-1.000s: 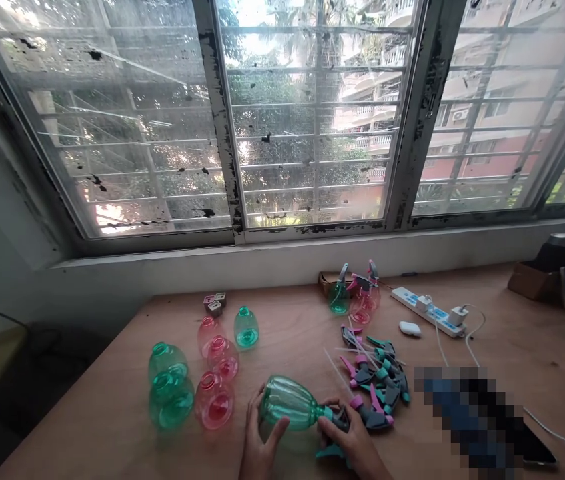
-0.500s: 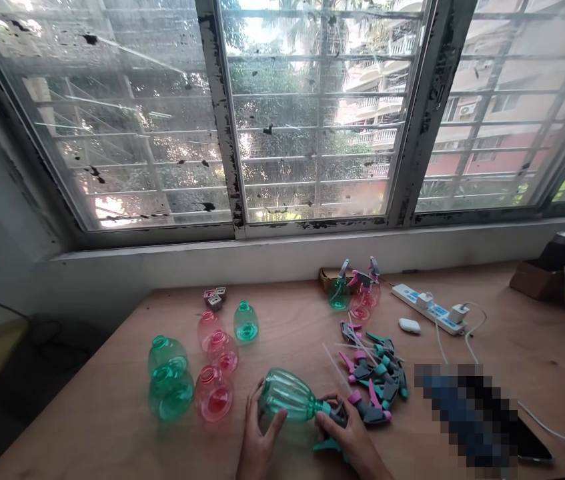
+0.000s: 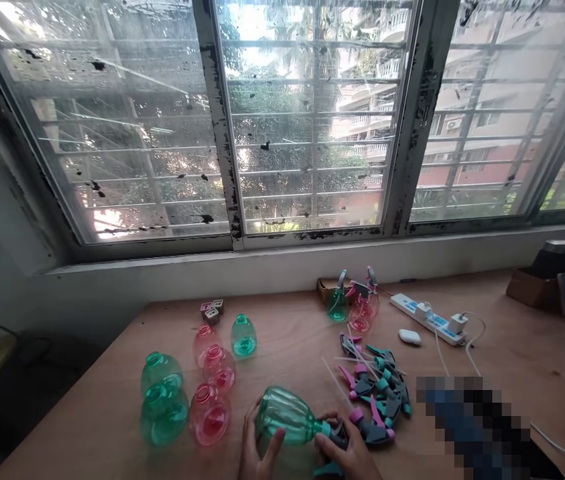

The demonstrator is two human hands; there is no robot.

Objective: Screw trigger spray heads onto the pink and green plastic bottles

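Note:
A green ribbed plastic bottle (image 3: 286, 416) lies on its side at the near edge of the wooden table (image 3: 292, 347). My left hand (image 3: 257, 448) wraps its fingers round the bottle's body. My right hand (image 3: 346, 452) is closed on the grey and teal spray trigger head (image 3: 336, 435) at the bottle's neck. Just to the right lies a pile of pink and teal spray heads (image 3: 375, 390) with thin white tubes. To the left stand several empty green bottles (image 3: 162, 400) and pink bottles (image 3: 209, 410).
Two assembled spray bottles (image 3: 355, 303) stand near the window sill. A white power strip (image 3: 427, 317) with a plugged charger and cable runs at right. A small white case (image 3: 409, 337), small blocks (image 3: 211, 311) and a cardboard box (image 3: 532, 283) also sit on the table.
The view has shifted slightly downward. Both hands stay on the green bottle and its spray head, with only a small shift of the fingers.

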